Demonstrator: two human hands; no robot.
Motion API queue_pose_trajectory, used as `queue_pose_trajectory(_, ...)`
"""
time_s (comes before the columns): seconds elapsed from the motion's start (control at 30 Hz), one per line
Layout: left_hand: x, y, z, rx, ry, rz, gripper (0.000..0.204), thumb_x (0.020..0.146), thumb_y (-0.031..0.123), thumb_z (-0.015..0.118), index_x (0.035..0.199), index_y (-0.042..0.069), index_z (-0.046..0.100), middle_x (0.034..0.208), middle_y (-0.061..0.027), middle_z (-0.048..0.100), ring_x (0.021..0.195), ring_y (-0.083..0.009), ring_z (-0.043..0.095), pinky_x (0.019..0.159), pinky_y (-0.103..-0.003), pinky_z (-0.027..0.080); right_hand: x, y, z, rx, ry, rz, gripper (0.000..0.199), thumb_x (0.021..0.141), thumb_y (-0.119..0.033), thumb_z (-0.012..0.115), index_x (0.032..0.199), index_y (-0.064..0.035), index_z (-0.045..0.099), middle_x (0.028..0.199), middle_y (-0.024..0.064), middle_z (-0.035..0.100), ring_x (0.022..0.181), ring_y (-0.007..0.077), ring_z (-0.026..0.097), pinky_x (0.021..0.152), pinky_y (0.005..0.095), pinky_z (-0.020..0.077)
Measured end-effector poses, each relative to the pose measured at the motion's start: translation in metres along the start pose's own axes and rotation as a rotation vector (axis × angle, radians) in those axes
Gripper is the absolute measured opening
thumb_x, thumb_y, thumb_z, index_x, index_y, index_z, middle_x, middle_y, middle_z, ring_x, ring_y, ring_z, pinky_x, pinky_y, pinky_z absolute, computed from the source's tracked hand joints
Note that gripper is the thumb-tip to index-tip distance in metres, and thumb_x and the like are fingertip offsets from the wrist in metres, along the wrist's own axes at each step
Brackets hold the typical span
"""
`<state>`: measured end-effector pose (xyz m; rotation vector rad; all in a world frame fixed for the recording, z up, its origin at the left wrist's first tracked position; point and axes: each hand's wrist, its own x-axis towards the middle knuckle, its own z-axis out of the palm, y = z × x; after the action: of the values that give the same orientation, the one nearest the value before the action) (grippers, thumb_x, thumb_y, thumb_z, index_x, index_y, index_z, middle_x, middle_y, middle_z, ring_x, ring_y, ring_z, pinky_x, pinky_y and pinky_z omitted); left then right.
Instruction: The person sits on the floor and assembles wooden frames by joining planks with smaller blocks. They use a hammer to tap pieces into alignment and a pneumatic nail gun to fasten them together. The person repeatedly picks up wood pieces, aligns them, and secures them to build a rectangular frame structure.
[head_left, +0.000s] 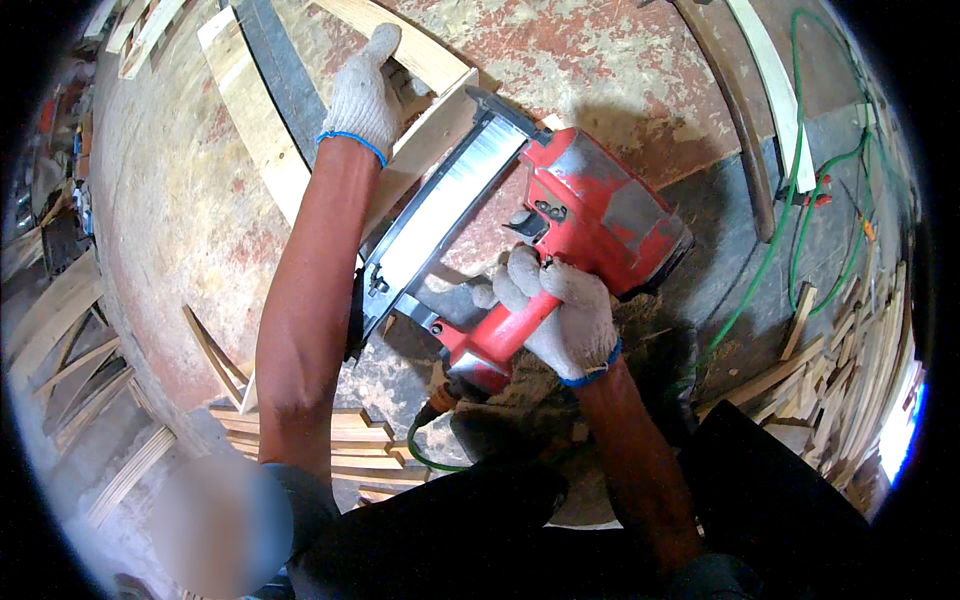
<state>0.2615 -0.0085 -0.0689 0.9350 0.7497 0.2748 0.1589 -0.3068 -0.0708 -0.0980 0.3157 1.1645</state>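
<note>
Red nail gun (575, 225), clasped in the grip of the right hand (568, 315), is set where a near board (425, 148) meets a far board (425, 45); whether they are already nailed cannot be told, nor can the grip of the left hand (362, 100).

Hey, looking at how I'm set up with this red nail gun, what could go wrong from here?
Your left hand is at the wooden boards, close to the nose of the red nail gun, so a stray nail might reach your fingers. The nose sits by the end of a board, where the wood could split or the tool slip. The green hose curves from the handle toward your legs and might snag.
</note>
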Motion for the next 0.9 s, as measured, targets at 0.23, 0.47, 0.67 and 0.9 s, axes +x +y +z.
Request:
queue_pose_trajectory(0.23, 0.007, 0.008, -0.009, 0.096, -0.024, 0.025, 0.034, 0.1, 0.031, 0.066, 0.124, 0.009, 0.058, 0.11, -0.0097, 0.066, 0.101, -0.0259, 0.064, 0.086, -0.044, 0.056, 0.006, -0.001, 0.006, 0.549, -0.001, 0.128, 0.022, 0.088, -0.022, 0.062, 0.103, -0.0089, 0.053, 0.097, 0.0032, 0.053, 0.1, 0.0208, 0.053, 0.098, 0.0365, 0.0407)
queue_pose_trajectory(0.47, -0.011, 0.008, 0.011, 0.052, 0.007, 0.029, 0.031, 0.099, 0.03, 0.066, 0.122, 0.01, 0.058, 0.106, -0.0071, 0.069, 0.094, -0.0258, 0.066, 0.085, -0.042, 0.054, 0.001, -0.002, 0.014, 0.109, 0.033, 0.009, 0.018, 0.088, -0.019, 0.06, 0.1, -0.0096, 0.05, 0.094, 0.0024, 0.05, 0.097, 0.0215, 0.052, 0.099, 0.0359, 0.0397)
queue_pose_trajectory(0.67, 0.021, 0.007, -0.02, 0.046, -0.02, 0.051, 0.033, 0.098, 0.03, 0.067, 0.122, 0.009, 0.06, 0.111, -0.0099, 0.067, 0.102, -0.0286, 0.064, 0.091, -0.044, 0.053, -0.002, 0.0, 0.022, 0.101, 0.064, -0.007, 0.013, 0.087, -0.016, 0.059, 0.087, -0.0129, 0.046, 0.087, 0.0006, 0.045, 0.088, 0.0218, 0.05, 0.095, 0.0332, 0.0408)
queue_pose_trajectory(0.9, 0.038, 0.011, -0.042, 0.052, -0.046, 0.037, 0.038, 0.098, 0.032, 0.067, 0.125, 0.006, 0.059, 0.118, -0.0124, 0.064, 0.108, -0.0307, 0.06, 0.094, -0.047, 0.052, 0.001, 0.0, 0.036, -0.248, 0.099, -0.051, 0.019, 0.084, -0.02, 0.062, 0.085, -0.0136, 0.044, 0.085, -0.0019, 0.042, 0.084, 0.0184, 0.044, 0.095, 0.0357, 0.0363)
